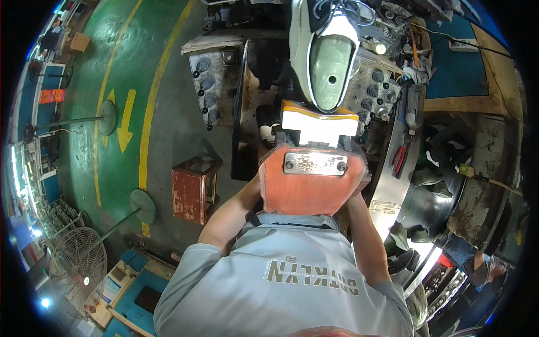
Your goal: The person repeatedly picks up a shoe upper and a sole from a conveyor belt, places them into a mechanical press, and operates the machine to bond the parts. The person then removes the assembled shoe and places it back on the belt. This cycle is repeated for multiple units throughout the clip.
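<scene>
A pale grey-green shoe (302,50) with dark laces stands at the top middle, heel toward me. Inside it sits a green shoe last (332,64) with a round hole in its top. Just below the heel is a machine's bright white heel pad (320,128) with an orange edge. The machine's red-orange block (314,194) is between my chest and the shoe. Both of my forearms reach forward beside this block. It covers most of my left hand and my right hand, so their fingers and anything they hold are hidden.
Control panels with black-knobbed levers (209,92) flank the machine. To the right, red-handled pliers (400,159) lie on a metal ledge, beside a bin of dark shoe parts (429,180). A worn red stool (191,194) and a standing fan (78,272) are on the left.
</scene>
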### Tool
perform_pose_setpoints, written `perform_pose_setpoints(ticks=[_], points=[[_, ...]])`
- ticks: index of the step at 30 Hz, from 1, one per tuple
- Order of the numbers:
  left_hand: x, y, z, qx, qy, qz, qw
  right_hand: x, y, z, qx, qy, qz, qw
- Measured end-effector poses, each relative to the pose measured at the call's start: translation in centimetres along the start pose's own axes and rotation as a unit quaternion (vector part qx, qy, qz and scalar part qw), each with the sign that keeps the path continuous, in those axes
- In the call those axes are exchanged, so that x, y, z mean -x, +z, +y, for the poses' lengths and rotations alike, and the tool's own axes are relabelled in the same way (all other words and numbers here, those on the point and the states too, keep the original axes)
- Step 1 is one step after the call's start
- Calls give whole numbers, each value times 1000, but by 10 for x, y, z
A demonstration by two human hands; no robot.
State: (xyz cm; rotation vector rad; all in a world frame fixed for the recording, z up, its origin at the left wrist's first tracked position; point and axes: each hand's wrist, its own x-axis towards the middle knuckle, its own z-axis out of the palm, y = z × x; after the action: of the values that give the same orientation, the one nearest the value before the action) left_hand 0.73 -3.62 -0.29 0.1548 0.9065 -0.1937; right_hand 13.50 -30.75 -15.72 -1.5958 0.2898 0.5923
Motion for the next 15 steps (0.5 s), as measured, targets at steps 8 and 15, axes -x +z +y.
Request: perform_pose_setpoints(ticks=[8,15], points=[[18,-83,23,-351,347,28,869,20,-19,-1,-148,-36,-144,978],[162,-87,65,-270,316,-41,909,60,9,-81,83,-80,-61,991]])
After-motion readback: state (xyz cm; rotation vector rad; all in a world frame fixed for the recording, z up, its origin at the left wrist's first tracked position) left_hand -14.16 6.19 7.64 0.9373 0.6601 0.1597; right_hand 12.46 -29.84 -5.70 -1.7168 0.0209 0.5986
